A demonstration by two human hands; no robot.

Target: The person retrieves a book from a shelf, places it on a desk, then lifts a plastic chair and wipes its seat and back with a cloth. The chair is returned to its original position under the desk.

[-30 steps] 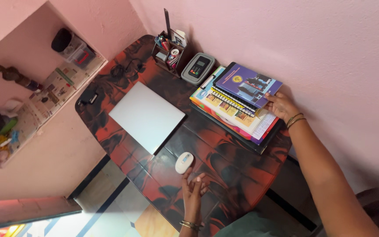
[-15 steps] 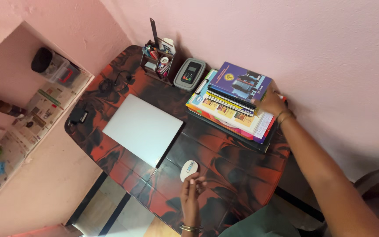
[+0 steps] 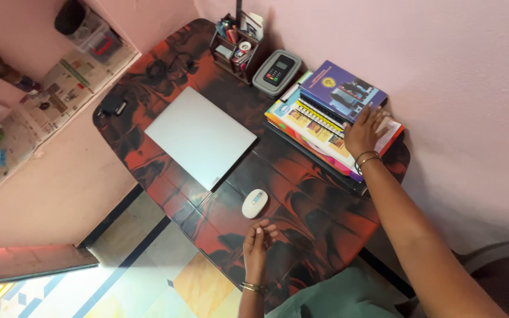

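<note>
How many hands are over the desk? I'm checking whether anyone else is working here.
2. The right hand lies on the stack of colourful books; the left hand rests beside the white oval mouse.

soft daylight, sharp, floor glare bottom-left

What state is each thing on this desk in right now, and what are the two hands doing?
Laptop: lid shut, flat on the desk.
Mouse: lying free, untouched.
Left hand: open, resting just short of the mouse.
Right hand: fingers spread, flat on the stack of books.
Stack of books: all closed, piled.
Card reader: screen dark.
Pen holder: upright, full.
</note>
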